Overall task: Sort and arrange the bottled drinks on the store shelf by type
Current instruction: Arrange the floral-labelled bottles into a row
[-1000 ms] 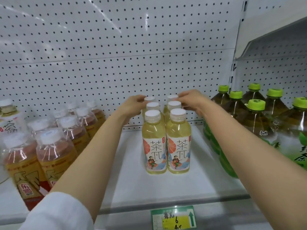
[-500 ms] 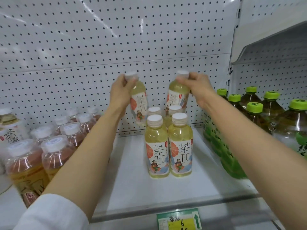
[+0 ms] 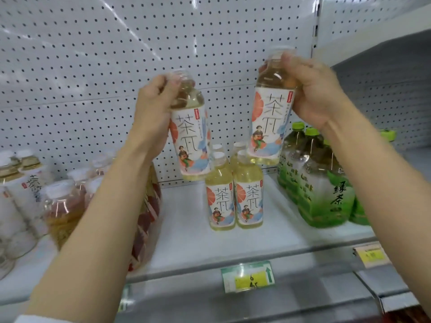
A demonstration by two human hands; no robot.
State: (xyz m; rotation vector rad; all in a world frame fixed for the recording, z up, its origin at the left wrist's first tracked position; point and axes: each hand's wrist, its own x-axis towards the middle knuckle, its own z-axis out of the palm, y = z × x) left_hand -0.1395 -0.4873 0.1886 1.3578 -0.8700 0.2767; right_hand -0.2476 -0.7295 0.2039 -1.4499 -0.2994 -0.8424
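Left hand grips one pale tea bottle by its neck and shoulder, fingers curled round it, holding it in the air above the shelf and tilted a little to the left at the top. Going from the far left of the shelf: a cluster of white-labelled bottles stands there, at least three, blurred. Next to them, partly behind the left forearm, stand amber tea bottles with white caps; about four caps show, though the count is not sure. In the middle of the shelf stand pale bottles of the held kind, two at the near end side by side and touching, with more caps behind them, seemingly two. Above and to their right, the right hand clasps a second pale tea bottle near its cap, also lifted clear of the shelf. On the right stand large green tea bottles with green caps, at least four caps visible. Two price tags hang on the shelf's near edge: a green-and-yellow one below the middle bottles, a yellow one further right.
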